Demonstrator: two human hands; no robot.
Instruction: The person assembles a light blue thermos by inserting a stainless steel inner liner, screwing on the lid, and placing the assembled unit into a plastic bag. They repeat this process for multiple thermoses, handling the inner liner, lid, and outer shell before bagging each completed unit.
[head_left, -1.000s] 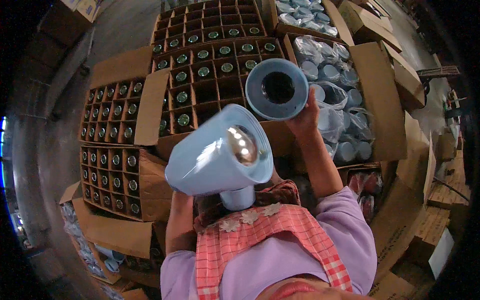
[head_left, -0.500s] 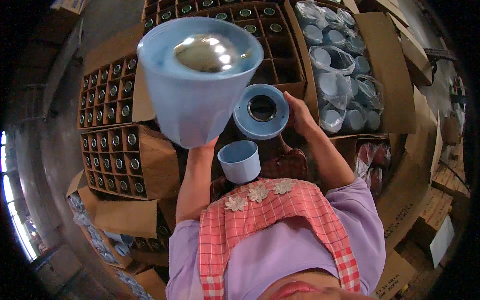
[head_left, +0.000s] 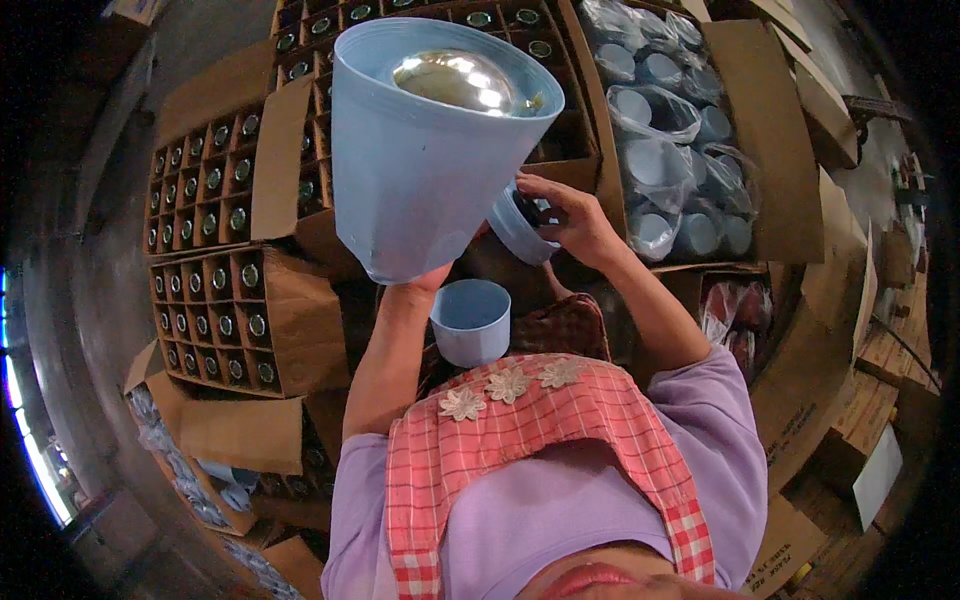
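A large light-blue flask body (head_left: pixel 420 170), its wide open end tilted up, is in my left hand (head_left: pixel 432 278), which grips it low down. Inside the opening shows a shiny silver glass liner (head_left: pixel 455 82). My right hand (head_left: pixel 575 222) is closed on a light-blue round flask part (head_left: pixel 518 228), now turned on its side with its dark centre mostly behind my fingers. That part is close beside the lower right side of the flask body; whether they touch I cannot tell. Below them, in front of my apron, stands a light-blue cup (head_left: pixel 470 330), mouth up.
Divided cartons (head_left: pixel 285 310) with several silver-topped pieces stand on the left; another divided carton (head_left: pixel 565 115) is ahead. At the far right, an open box holds light-blue cups in plastic bags (head_left: pixel 655 165). A carton flap (head_left: pixel 278 160) sticks up left of the flask body.
The flask body has shifted right. My right hand has moved left and turned the round part from facing up to on edge, with fingers now over its dark centre.
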